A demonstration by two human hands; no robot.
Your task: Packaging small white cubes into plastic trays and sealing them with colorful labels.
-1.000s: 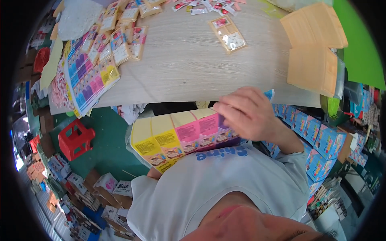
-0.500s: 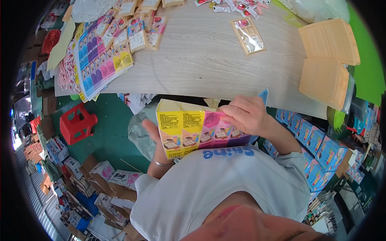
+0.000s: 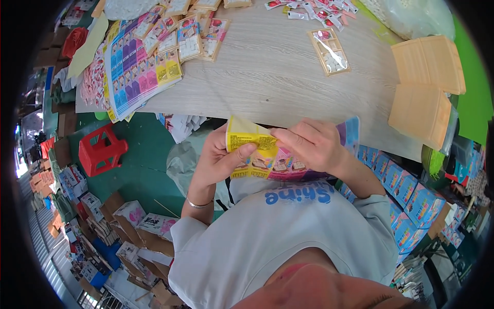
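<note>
A printed sticker sheet [image 3: 288, 167], banded in yellow, pink, purple and blue, is held up in front of my chest at the near table edge. My left hand [image 3: 218, 159] grips its left end, thumb on the front and fingers behind. With fingertips closed, my right hand [image 3: 316, 147] pinches the upper edge near the middle. The yellow end bends where the two hands come close; I cannot make out whether a label is lifting there. Beyond the hands, one clear-covered tray pack [image 3: 329, 50] with white pieces and a strawberry-printed sachet lies on the table.
At the far left, more tray packs [image 3: 190, 44] pile up on printed sheets [image 3: 136, 67]. Sachets [image 3: 314, 11] lie at the back. Stacks of tan trays [image 3: 419, 110] stand right. A red stool [image 3: 103, 149] is on the floor left, and blue boxes [image 3: 401, 180] are stacked right.
My left hand has come up from behind the sheet's left edge and now grips its yellow end. That end has bent, and the sheet has shifted right.
</note>
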